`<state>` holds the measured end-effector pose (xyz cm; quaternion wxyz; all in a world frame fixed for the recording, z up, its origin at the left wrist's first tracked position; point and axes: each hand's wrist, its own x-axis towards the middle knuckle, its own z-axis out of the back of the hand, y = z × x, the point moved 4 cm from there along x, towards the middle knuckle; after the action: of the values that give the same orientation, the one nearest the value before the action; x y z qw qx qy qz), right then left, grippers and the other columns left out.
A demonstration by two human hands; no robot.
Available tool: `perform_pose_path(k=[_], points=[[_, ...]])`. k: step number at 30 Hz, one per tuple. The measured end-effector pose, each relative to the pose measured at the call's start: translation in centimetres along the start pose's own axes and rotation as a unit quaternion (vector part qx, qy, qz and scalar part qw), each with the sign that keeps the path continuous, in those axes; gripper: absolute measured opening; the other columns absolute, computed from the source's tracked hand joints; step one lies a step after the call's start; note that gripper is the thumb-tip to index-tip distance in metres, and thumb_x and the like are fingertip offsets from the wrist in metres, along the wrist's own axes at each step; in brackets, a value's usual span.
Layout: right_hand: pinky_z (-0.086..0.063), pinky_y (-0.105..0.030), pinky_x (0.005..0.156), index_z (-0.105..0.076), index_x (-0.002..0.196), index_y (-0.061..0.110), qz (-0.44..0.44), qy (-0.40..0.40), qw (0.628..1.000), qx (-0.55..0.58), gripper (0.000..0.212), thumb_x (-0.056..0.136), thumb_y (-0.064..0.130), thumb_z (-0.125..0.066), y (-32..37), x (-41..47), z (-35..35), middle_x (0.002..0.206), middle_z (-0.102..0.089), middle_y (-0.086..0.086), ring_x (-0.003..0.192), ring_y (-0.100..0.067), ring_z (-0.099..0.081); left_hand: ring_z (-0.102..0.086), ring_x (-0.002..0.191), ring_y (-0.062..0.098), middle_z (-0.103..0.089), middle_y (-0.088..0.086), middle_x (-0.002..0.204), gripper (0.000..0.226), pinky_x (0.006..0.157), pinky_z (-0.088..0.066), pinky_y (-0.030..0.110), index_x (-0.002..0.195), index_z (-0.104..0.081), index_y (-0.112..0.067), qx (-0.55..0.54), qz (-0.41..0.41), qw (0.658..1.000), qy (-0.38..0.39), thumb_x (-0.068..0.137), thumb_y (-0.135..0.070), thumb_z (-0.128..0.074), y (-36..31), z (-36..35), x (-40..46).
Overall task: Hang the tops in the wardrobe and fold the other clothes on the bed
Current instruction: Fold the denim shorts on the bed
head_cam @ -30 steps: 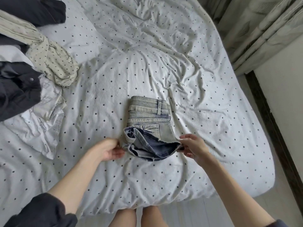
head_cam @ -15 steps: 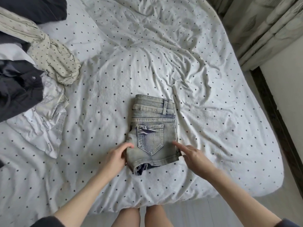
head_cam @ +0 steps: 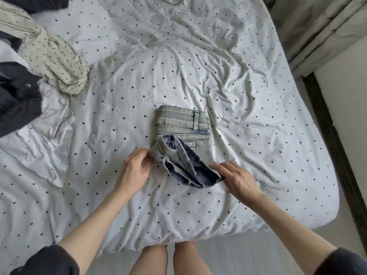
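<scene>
A pair of light-wash denim shorts (head_cam: pixel 182 124) lies folded in half on the polka-dot bed sheet (head_cam: pixel 178 62), waistband away from me. The leg hems are lifted off the bed and turned up toward the waistband, showing the darker inside. My left hand (head_cam: pixel 135 169) pinches the hem's left corner. My right hand (head_cam: pixel 236 179) holds the hem's right corner, fingers curled over the cloth.
A pile of clothes sits at the bed's left side: a cream dotted top (head_cam: pixel 51 56), a dark garment (head_cam: pixel 17 96) and a white embroidered piece (head_cam: pixel 49 135). Curtains (head_cam: pixel 317 26) hang at the upper right. The bed's near edge is by my legs.
Half a second ago the shorts lay flat with both hands beside the hem. Now both hands have taken hold of the hem corners and lifted them up off the bed.
</scene>
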<state>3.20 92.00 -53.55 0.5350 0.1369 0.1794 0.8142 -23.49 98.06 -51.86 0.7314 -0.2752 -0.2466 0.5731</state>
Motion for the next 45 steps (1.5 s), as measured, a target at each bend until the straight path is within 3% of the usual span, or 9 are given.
perform_pose_path(k=[8, 18, 21, 25, 29, 33, 36, 42, 45], points=[[-0.044, -0.033, 0.085, -0.070, 0.093, 0.013, -0.211, -0.034, 0.949, 0.232, 0.010, 0.086, 0.010, -0.065, -1.3, 3.0, 1.2, 0.119, -0.055, 0.012, 0.109, -0.018, -0.047, -0.051, 0.058, 0.023, -0.055, 0.008, 0.065, 0.013, 0.058, -0.038, 0.033, 0.076, -0.056, -0.001, -0.044, 0.100, 0.994, -0.026, 0.089, -0.003, -0.059, 0.6, 0.1, 2.8], [-0.041, -0.038, 0.065, -0.057, 0.085, -0.007, -0.336, -0.043, 0.818, 0.464, 0.026, 0.088, 0.018, -0.063, -3.0, 9.4, 1.2, 0.076, -0.053, -0.016, 0.071, -0.018, -0.047, -0.022, 0.048, 0.020, -0.027, 0.003, 0.051, 0.028, 0.048, -0.020, 0.032, 0.069, -0.036, -0.004, -0.026, 0.130, 0.988, -0.082, 0.093, -0.007, -0.049, 1.0, -0.2, 6.2], [-0.033, -0.028, 0.055, -0.055, 0.074, -0.010, -0.339, -0.020, 0.820, 0.461, 0.034, 0.088, 0.020, -0.064, -3.4, 10.0, 0.9, 0.066, -0.048, -0.010, 0.061, -0.014, -0.042, -0.020, 0.048, 0.019, -0.024, 0.000, 0.050, 0.030, 0.048, -0.020, 0.034, 0.067, -0.033, -0.007, -0.015, 0.140, 0.986, -0.092, 0.092, -0.006, -0.050, 1.2, 0.0, 6.5], [-0.046, -0.047, 0.066, -0.058, 0.087, -0.008, -0.378, -0.083, 0.829, 0.403, 0.030, 0.093, 0.022, -0.056, -3.9, 9.5, 0.4, 0.081, -0.062, -0.023, 0.069, -0.030, -0.054, -0.021, 0.045, 0.014, -0.023, -0.003, 0.048, 0.042, 0.049, -0.020, 0.031, 0.061, -0.024, -0.016, -0.014, 0.192, 0.972, -0.132, 0.092, -0.010, -0.051, 0.8, 0.0, 7.0], [-0.025, -0.033, 0.057, -0.045, 0.069, 0.006, -0.447, -0.204, 0.826, 0.276, 0.030, 0.093, 0.022, -0.054, -4.2, 10.3, -0.1, 0.059, -0.045, 0.002, 0.054, -0.014, -0.038, -0.038, 0.050, 0.021, -0.038, 0.000, 0.051, 0.035, 0.055, -0.020, 0.032, 0.063, -0.033, -0.013, 0.026, 0.241, 0.960, -0.143, 0.093, -0.020, -0.049, 0.7, -0.4, 8.7], [-0.032, -0.030, 0.054, -0.056, 0.074, 0.003, -0.503, -0.067, 0.830, 0.232, 0.030, 0.092, 0.027, -0.054, -5.8, 11.7, -2.2, 0.065, -0.053, -0.002, 0.063, -0.020, -0.047, -0.055, 0.074, 0.040, -0.057, 0.016, 0.077, 0.013, 0.058, -0.031, 0.036, 0.089, -0.040, -0.010, 0.137, 0.281, 0.949, -0.045, 0.093, -0.022, -0.045, 1.6, -1.2, 9.7], [-0.046, -0.031, 0.059, -0.064, 0.082, 0.002, -0.506, 0.007, 0.835, 0.217, 0.031, 0.091, 0.030, -0.055, -6.4, 12.1, -3.2, 0.073, -0.062, -0.008, 0.068, -0.023, -0.057, -0.055, 0.080, 0.039, -0.055, 0.018, 0.091, 0.018, 0.062, -0.037, 0.042, 0.096, -0.045, -0.005, 0.213, 0.205, 0.954, -0.047, 0.083, -0.004, -0.058, 0.4, -1.0, 9.9], [-0.042, -0.028, 0.058, -0.057, 0.076, 0.015, -0.511, 0.017, 0.843, 0.170, 0.023, 0.089, 0.033, -0.053, -6.1, 12.7, -3.1, 0.074, -0.063, -0.007, 0.071, -0.027, -0.060, -0.043, 0.080, 0.022, -0.059, 0.014, 0.080, 0.021, 0.070, -0.036, 0.032, 0.074, -0.060, -0.002, 0.233, -0.247, 0.941, -0.021, 0.086, 0.003, -0.043, -4.2, -2.2, 9.3], [-0.046, -0.032, 0.065, -0.062, 0.083, 0.011, -0.520, 0.021, 0.838, 0.166, 0.025, 0.090, 0.033, -0.053, -5.9, 12.7, -2.9, 0.083, -0.067, -0.012, 0.081, -0.031, -0.062, -0.049, 0.115, 0.031, -0.062, 0.016, 0.119, 0.028, 0.092, -0.044, 0.040, 0.106, -0.068, -0.005, 0.275, -0.226, 0.932, 0.062, 0.080, -0.002, -0.058, -3.9, -3.4, 9.5]])
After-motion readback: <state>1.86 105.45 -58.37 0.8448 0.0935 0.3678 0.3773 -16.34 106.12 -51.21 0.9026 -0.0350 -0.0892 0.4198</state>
